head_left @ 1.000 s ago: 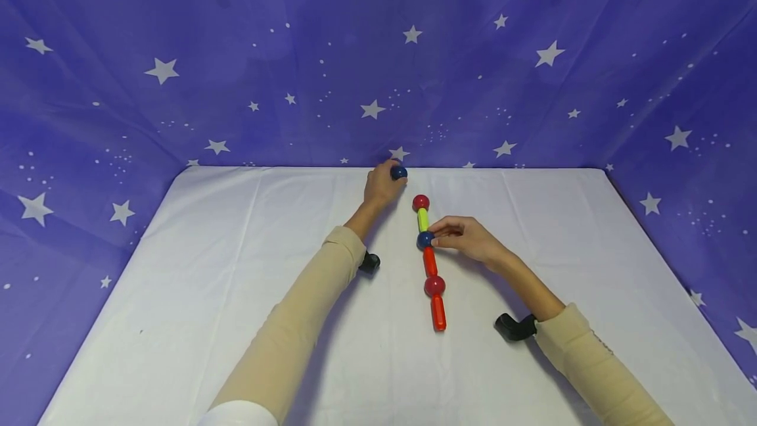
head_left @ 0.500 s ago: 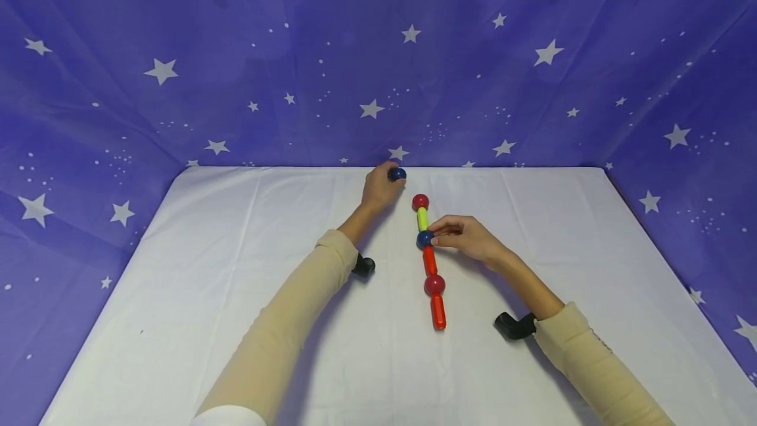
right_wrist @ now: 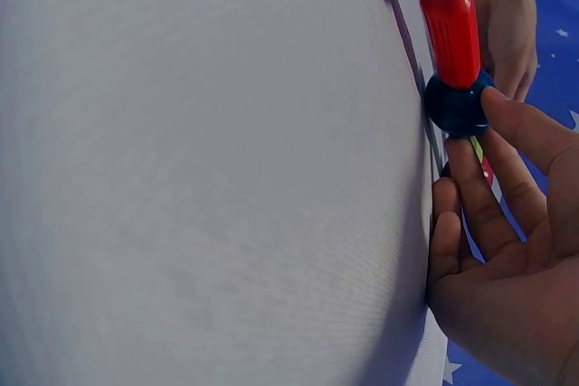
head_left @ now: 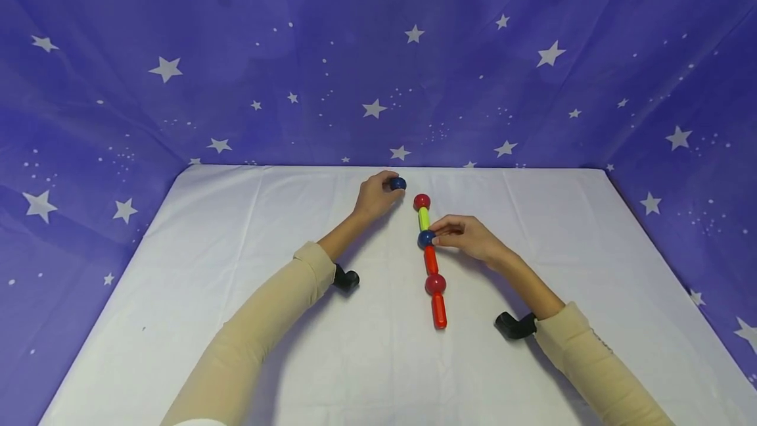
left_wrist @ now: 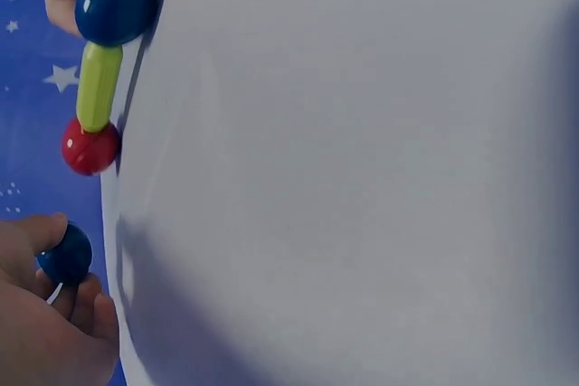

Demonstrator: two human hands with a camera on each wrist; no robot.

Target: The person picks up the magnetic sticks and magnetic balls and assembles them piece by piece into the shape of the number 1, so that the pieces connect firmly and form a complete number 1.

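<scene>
A loose blue ball (head_left: pixel 399 183) is pinched between thumb and fingers of my left hand (head_left: pixel 376 197), near the table's far edge. To its right runs a straight chain on the cloth: a red ball (head_left: pixel 422 201), a yellow-green rod (head_left: pixel 423 219), a blue ball (head_left: pixel 426 238), a red rod (head_left: pixel 431 260), a larger red ball (head_left: pixel 435 283) and another red rod (head_left: pixel 439 311) at the near end. My right hand (head_left: pixel 470 240) pinches the chain's blue ball from the right, as the right wrist view also shows with its thumb on the blue ball (right_wrist: pixel 455 108).
A white cloth (head_left: pixel 378 360) covers the table. Behind it and at both sides hangs a purple curtain (head_left: pixel 331 71) with white stars. Black curved pieces show at each wrist, the left one (head_left: pixel 346 278) and the right one (head_left: pixel 514 326).
My left hand, with the loose blue ball, has drawn back slightly toward me, and the left forearm has swung left. My right hand and the chain stay in place.
</scene>
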